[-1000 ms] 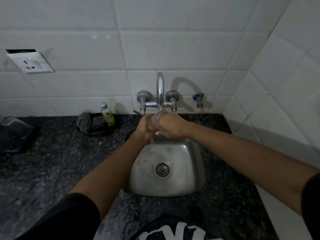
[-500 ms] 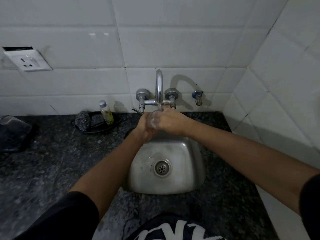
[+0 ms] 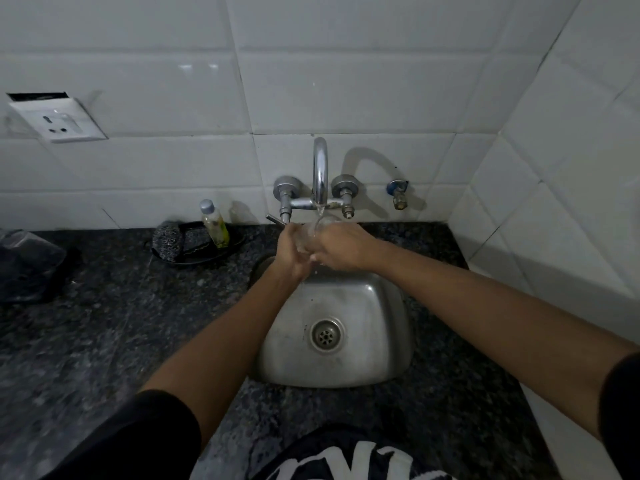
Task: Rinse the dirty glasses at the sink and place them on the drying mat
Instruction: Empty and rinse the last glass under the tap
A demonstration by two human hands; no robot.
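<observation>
A clear drinking glass (image 3: 313,232) is held upright under the chrome tap (image 3: 320,174), and a thin stream of water runs into its mouth. My left hand (image 3: 290,252) wraps round the glass from the left. From the right, my right hand (image 3: 341,247) curls round it too. Both hands hover over the back edge of the steel sink (image 3: 388,344). Most of the glass is hidden between my fingers. A dark mat (image 3: 24,271) lies at the far left of the counter with another clear glass (image 3: 31,242) on it.
A black dish (image 3: 197,249) behind the sink's left holds a scrubber (image 3: 166,240) and a small bottle of yellow liquid (image 3: 214,223). Dark granite counter (image 3: 104,341) surrounds the sink. A wall socket (image 3: 57,121) is at upper left, and tiled walls close the back and right.
The glass has turned more upright under the spout, and both hands have shifted slightly round it. Water keeps running.
</observation>
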